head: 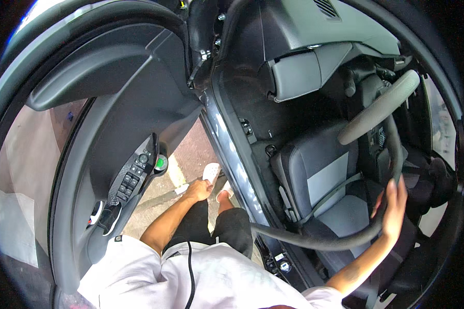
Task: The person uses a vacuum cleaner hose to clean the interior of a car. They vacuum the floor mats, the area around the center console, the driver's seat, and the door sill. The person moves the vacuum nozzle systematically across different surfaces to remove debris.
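In the head view, my right hand is wrapped around a thick dark hose over the front seat. The hose curves in from the door sill and runs up past the hand to the steering wheel, which I see nearly edge-on; where the hose ends I cannot tell. My left hand hangs low between the open car door and the sill, above one pale clog. Its fingers are curled, and whether they hold anything is hidden.
The door's window switches lie to the left. A green-topped item sits in the door's holder, and a dark, white-edged object in its recess. The dashboard spans the top, above the footwell. A seat belt crosses the seat.
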`<state>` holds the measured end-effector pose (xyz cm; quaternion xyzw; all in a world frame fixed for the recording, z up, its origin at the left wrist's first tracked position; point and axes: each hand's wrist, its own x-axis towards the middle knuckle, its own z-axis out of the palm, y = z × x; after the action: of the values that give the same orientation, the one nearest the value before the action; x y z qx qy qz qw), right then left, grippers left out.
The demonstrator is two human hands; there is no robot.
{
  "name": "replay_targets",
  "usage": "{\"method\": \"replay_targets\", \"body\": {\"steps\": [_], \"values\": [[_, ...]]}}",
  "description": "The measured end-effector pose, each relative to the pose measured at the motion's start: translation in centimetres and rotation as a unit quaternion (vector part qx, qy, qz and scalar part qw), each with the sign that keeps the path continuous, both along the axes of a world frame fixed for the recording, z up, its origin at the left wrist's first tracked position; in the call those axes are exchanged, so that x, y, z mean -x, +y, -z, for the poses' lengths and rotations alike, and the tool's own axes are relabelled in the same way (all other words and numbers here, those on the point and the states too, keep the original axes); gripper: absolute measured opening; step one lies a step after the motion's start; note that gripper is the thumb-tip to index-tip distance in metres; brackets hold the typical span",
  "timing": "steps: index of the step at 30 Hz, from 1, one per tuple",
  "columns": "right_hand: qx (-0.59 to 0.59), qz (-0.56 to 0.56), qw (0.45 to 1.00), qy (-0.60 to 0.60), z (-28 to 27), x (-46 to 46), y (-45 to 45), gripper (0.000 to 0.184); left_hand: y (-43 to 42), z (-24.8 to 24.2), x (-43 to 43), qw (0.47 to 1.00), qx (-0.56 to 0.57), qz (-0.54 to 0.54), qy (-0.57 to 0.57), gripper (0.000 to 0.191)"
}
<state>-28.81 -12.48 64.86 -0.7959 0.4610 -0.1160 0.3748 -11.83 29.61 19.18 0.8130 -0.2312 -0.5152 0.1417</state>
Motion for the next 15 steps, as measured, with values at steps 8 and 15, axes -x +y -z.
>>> {"method": "replay_targets", "body": {"steps": [8, 15], "values": [[0.001, 0.067, 0.990, 0.122, 8.8, 4.5, 15.1, 0.051, 4.3, -0.5, -1.5, 0.994, 0.002, -0.111, -0.001, 0.040], [-0.020, -0.231, 0.970, 0.069, 12.9, 0.9, 22.6, 0.074, 7.4, 1.3, 1.9, 0.989, -0.038, -0.145, -0.012, 0.039]]}}
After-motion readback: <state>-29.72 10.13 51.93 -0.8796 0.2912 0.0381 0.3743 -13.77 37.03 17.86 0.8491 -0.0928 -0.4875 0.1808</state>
